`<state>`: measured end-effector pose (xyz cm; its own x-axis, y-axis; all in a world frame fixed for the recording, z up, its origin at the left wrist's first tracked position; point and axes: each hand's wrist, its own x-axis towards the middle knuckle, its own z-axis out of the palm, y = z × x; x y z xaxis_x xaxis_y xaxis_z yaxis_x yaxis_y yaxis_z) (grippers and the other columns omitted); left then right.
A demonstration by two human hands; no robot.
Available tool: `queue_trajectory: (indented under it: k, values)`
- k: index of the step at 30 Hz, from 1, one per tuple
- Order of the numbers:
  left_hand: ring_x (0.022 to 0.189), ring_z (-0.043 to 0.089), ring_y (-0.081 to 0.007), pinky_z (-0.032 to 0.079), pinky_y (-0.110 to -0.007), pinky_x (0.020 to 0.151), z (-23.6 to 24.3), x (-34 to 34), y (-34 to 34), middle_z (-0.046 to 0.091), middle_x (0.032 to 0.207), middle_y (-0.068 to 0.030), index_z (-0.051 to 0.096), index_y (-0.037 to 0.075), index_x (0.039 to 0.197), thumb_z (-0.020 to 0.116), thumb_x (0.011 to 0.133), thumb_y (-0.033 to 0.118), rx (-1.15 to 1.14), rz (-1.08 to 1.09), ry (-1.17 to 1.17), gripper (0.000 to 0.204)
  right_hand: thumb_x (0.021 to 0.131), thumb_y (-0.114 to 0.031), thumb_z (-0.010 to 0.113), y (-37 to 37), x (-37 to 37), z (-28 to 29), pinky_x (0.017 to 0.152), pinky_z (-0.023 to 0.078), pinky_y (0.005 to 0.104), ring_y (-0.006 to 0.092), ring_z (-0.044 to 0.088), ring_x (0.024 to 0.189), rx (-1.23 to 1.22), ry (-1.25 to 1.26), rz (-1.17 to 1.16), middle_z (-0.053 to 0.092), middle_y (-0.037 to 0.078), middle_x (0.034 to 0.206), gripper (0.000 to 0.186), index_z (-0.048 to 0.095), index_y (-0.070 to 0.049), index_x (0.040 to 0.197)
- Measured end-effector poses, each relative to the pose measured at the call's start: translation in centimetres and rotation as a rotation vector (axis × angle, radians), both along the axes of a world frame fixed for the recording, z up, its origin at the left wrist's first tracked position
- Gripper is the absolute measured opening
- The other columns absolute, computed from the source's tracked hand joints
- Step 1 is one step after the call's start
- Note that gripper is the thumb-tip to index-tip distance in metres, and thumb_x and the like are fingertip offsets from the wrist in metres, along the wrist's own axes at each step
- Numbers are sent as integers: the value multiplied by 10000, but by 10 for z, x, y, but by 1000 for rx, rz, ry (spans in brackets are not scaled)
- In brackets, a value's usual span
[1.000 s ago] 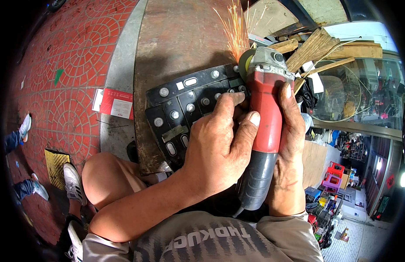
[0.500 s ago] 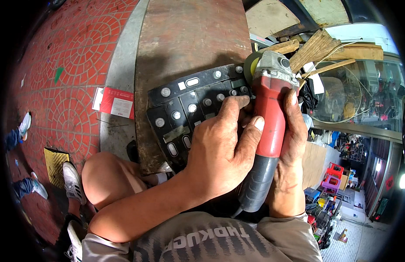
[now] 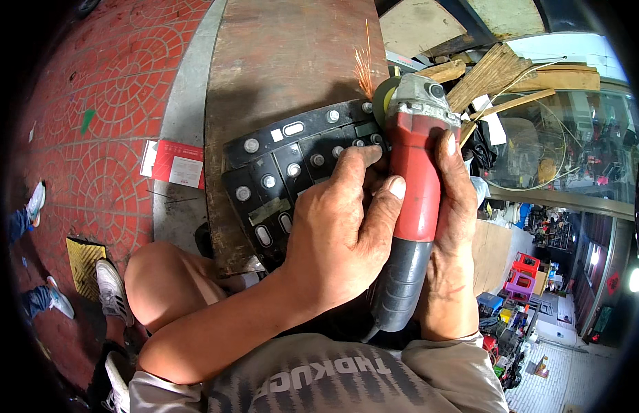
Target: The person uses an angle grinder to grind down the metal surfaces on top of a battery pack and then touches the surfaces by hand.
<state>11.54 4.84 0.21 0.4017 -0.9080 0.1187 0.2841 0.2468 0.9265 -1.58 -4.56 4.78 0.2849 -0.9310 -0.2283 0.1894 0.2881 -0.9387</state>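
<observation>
A red and black angle grinder (image 3: 417, 199) with a grey metal head stands between my hands. My right hand (image 3: 457, 199) is closed around its far right side, thumb along the red body. From the left, my left hand (image 3: 343, 241) is closed against the grinder, its thumb on the red housing and index finger bent above the bolts; the other fingers are hidden. The grinder's yellow-green disc (image 3: 383, 100) meets the upper right corner of a black plate assembly (image 3: 275, 162) with several silver bolts and oval slots. Orange sparks (image 3: 363, 72) fly upward from there.
The assembly rests on a worn wooden board (image 3: 292, 48). Wooden offcuts (image 3: 491, 76) and a pale cable lie at the right by a glass panel (image 3: 547, 151). A red box (image 3: 178, 164) sits on the left ledge. Another person's shoes (image 3: 58, 299) show at far left.
Sparks now rise from the disc, where none showed before. The view has shifted slightly, with the hands, grinder and plate assembly appearing a little further left.
</observation>
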Motion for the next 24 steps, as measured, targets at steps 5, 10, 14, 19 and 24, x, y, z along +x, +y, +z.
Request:
queue_trajectory:
  k: [5,10,14,19,24]
  values:
    - [852,875,-362,671,-440,760,-1,1,0,839,995,-276,628,-140,1428,748,1188,106,-4,22,-28,364,1219,-371,721,5,11,11,987,697,407,275,812,1124,12,9,25,788,194,1388,574,605,-14,1653]
    - [876,880,-364,675,-436,777,1,3,0,840,1004,-279,619,-140,1424,740,1188,90,0,-2,-19,351,1219,-469,703,2,9,5,952,745,491,372,841,1079,-22,10,-13,791,261,1363,619,632,24,1586]
    - [892,884,-349,679,-433,790,1,2,0,843,1026,-277,608,-139,1427,730,1191,74,-14,-5,16,341,1219,-468,704,4,13,6,940,745,485,370,843,1068,-24,0,-14,796,260,1351,616,635,25,1583]
    - [896,882,-301,678,-405,787,3,4,2,847,1052,-265,605,-140,1436,731,1195,72,-9,-16,25,345,1209,-363,740,5,14,12,1012,692,400,266,806,1155,9,-1,18,782,194,1416,595,592,-6,1661]
    - [885,878,-281,677,-394,773,0,1,3,850,1053,-259,614,-134,1440,737,1195,78,-21,-27,72,347,1207,-326,755,5,7,11,1083,649,366,215,779,1226,-4,5,48,771,154,1458,595,583,-25,1690]
